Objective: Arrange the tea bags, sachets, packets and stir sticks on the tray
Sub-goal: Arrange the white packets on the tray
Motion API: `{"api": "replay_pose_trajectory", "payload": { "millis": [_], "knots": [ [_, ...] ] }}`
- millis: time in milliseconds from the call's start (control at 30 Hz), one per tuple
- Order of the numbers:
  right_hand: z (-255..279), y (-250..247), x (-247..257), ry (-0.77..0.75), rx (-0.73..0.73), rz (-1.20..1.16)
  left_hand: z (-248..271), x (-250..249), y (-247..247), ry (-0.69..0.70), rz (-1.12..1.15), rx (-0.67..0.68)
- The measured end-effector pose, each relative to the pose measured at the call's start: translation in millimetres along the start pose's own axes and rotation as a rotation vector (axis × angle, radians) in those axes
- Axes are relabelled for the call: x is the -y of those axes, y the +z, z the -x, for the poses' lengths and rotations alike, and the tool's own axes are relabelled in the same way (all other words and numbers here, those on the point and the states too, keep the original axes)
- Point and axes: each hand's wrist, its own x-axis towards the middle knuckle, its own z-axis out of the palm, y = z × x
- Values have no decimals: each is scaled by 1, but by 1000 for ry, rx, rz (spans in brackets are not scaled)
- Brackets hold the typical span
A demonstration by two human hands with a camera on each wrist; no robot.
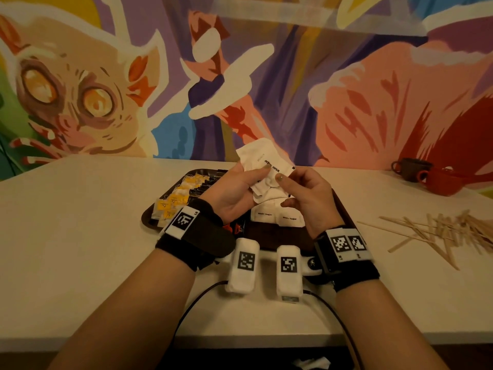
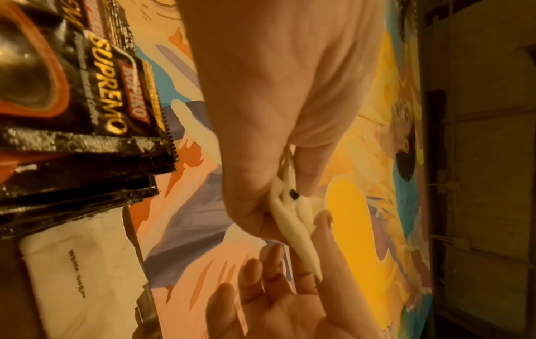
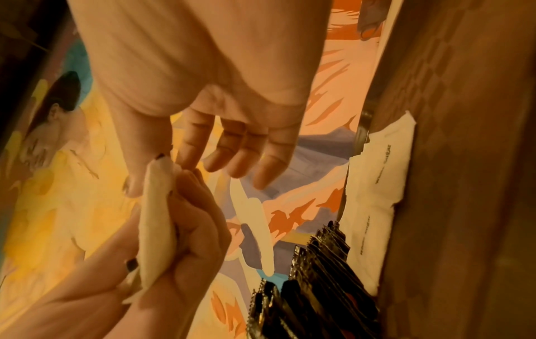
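Both hands hold a small bundle of white sugar sachets (image 1: 262,161) above the dark tray (image 1: 146,218). My left hand (image 1: 246,181) grips the bundle from below, its fingers curled round it. My right hand (image 1: 285,184) pinches the sachets' upper edge (image 3: 158,218) with thumb and forefinger, and its other fingers hang loose. More white sugar sachets (image 1: 277,217) lie flat on the tray under the hands. Tea bags with yellow tags (image 1: 174,200) fill the tray's left side. Black coffee packets (image 2: 110,103) stand in a row beside them. Wooden stir sticks (image 1: 440,231) lie scattered on the table to the right.
A dark cup (image 1: 408,169) and a red cup (image 1: 442,182) stand at the back right by the painted wall. The white table's (image 1: 80,222) front edge runs just below my forearms. Cables hang from both wrist cameras.
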Motion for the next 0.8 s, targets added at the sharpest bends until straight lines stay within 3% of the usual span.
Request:
{"api": "replay_pose_trajectory", "payload": {
  "millis": [100, 200, 333, 400, 633, 800],
  "knots": [
    [-1, 1, -1, 28, -16, -28, 1, 2, 2, 0, -39, -1],
    [-5, -1, -2, 70, -121, -121, 1, 3, 3, -15, -56, -17],
    [-7, -11, 5, 144, -236, -418, -1, -3, -1, -16, -4, -103],
    [-6, -15, 6, 189, -232, -431, -2, -6, -4, 12, 16, -128],
    [-15, -13, -16, 437, -96, 65, -3, -13, -12, 66, 76, -176],
    [-19, -13, -24, 519, -43, 452, -2, -13, -12, 72, 67, -176]
  ]
}}
